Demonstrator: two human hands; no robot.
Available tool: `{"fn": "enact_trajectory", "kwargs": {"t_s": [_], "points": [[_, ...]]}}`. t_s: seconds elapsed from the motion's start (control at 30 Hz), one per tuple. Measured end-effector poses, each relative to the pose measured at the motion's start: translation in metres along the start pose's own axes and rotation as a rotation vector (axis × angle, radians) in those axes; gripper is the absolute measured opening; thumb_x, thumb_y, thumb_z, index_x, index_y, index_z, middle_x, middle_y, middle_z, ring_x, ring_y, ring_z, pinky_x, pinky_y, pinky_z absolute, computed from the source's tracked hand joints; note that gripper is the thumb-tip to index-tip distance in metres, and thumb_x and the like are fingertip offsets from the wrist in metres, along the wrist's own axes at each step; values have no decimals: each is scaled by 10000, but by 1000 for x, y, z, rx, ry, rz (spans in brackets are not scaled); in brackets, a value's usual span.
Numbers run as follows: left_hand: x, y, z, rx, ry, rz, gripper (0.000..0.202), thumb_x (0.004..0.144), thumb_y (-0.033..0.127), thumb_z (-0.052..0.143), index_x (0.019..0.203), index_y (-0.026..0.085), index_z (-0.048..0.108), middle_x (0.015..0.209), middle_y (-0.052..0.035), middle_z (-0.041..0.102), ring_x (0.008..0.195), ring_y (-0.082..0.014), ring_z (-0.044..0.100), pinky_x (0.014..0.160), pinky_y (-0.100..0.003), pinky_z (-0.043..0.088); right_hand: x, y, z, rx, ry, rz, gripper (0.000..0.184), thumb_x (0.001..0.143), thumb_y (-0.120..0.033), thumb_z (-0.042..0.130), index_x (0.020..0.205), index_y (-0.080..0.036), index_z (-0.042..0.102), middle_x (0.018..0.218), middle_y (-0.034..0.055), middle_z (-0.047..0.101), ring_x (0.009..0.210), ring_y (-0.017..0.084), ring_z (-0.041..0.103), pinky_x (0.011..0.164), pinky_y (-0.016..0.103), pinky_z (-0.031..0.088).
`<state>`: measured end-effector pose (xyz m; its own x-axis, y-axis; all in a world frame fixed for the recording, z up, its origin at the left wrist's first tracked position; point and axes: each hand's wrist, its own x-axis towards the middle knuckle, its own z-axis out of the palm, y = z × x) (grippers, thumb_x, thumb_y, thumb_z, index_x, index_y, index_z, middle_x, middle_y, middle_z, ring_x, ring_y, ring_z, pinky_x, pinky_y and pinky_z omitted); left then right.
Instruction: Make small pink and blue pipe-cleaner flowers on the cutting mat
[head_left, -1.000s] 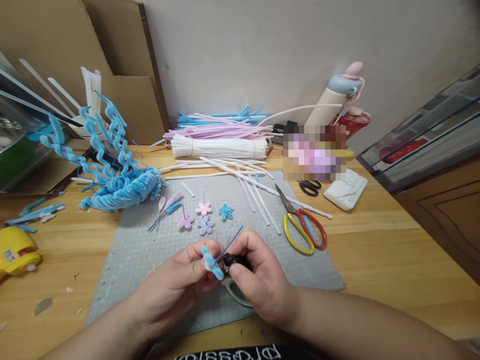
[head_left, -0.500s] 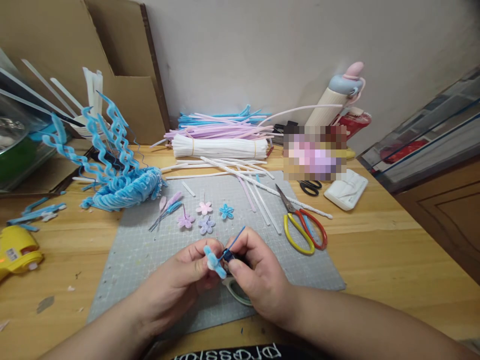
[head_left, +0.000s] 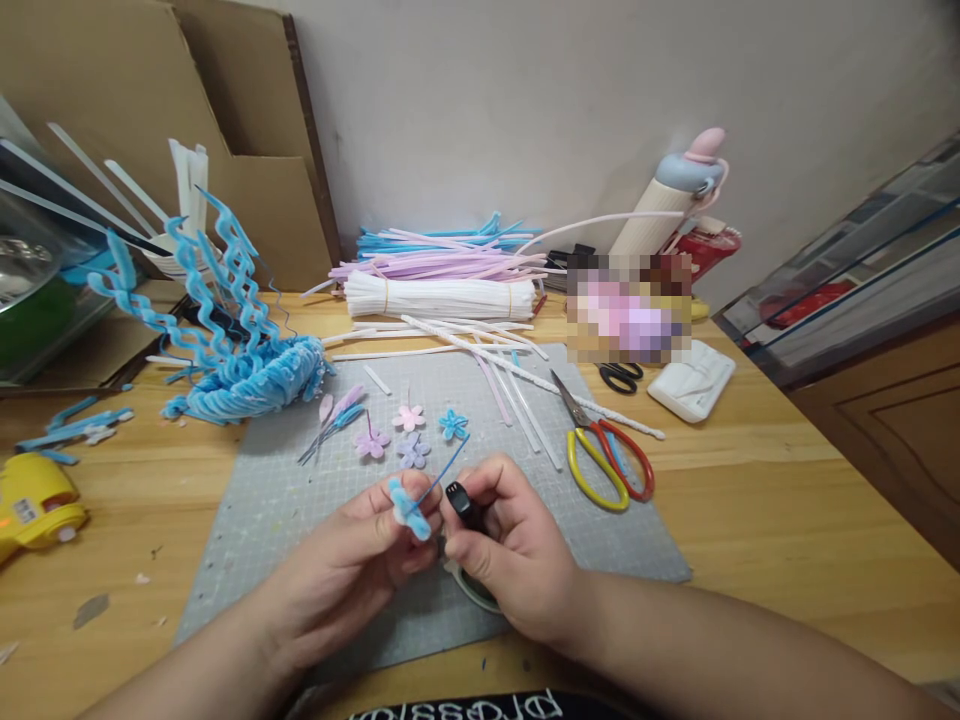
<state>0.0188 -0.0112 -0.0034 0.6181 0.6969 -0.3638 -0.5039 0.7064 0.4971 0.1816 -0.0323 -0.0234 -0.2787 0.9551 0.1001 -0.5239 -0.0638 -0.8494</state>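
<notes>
My left hand [head_left: 375,530] pinches a light-blue fuzzy pipe-cleaner flower [head_left: 409,510], seen nearly edge-on. Its thin blue stem [head_left: 448,466] slants up to the right. In my right hand [head_left: 517,550] is a small black device [head_left: 460,502] with little slots or contacts on its end; the rest of it is hidden by my fingers. The two hands are close together over the grey cutting mat [head_left: 300,590]. Under my right hand a pale loop [head_left: 472,590] shows partly. Several small pipe-cleaner flowers [head_left: 413,450] lie just beyond.
Scissors [head_left: 604,450] with yellow and red handles lie at the mat's right. A blue pipe-cleaner piece [head_left: 255,380] stands left, near a yellow glue gun [head_left: 41,505]. Pipe-cleaner bundles [head_left: 439,297] lie by the wall, with a bottle [head_left: 660,205] and white case [head_left: 691,380] at right.
My left hand has moved the flower slightly left, so its stem is now apart from the black device. My right hand has turned the device, and its end now faces up.
</notes>
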Motion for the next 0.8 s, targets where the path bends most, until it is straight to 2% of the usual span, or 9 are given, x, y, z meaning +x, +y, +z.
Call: {"fn": "enact_trajectory", "kwargs": {"t_s": [0.13,0.27,0.37,0.47,0.57,0.67,0.8], "points": [[-1,0,-2,-33,-14,28,120,779,234,760,855,160,703,774,1,582,690,-89,499,655,-203,402,1,-5,0,51,-1,88,214,889,-381,634,915,-215,501,732,-40,523,498,51,330,449,181,255],[-1,-1,1,-27,7,14,154,729,229,803,797,154,687,746,17,548,651,-76,458,611,-200,369,4,-7,-3,216,31,296,408,874,-583,537,823,-178,540,547,-63,441,427,46,265,397,174,155],[0,-1,4,76,38,-28,269,669,327,846,772,144,679,696,12,550,621,-82,433,611,-209,349,7,-7,-5,298,39,465,542,862,-642,464,662,-149,567,423,-81,351,354,36,217,365,178,121],[0,-1,3,137,98,-51,380,589,388,885,802,147,684,702,6,571,641,-95,443,645,-221,346,10,-7,-5,349,24,573,584,879,-621,391,556,-159,543,354,-80,328,292,32,198,337,180,119],[0,-3,1,174,147,-78,404,579,405,886,829,162,681,738,-6,599,693,-125,490,693,-250,354,12,-10,-4,357,35,663,566,889,-549,339,502,-173,513,316,-71,320,267,36,197,322,173,118],[0,-5,-1,211,137,-100,379,619,430,857,823,176,663,741,-20,630,725,-162,536,723,-287,362,13,-13,-2,347,46,707,538,864,-496,341,463,-174,501,301,-68,302,264,34,184,312,164,116],[0,-5,1,234,90,-100,339,669,434,823,815,183,648,752,-35,675,752,-188,577,740,-304,369,11,-14,0,308,49,688,498,828,-492,391,458,-173,494,299,-77,294,264,33,182,308,158,129]]}}
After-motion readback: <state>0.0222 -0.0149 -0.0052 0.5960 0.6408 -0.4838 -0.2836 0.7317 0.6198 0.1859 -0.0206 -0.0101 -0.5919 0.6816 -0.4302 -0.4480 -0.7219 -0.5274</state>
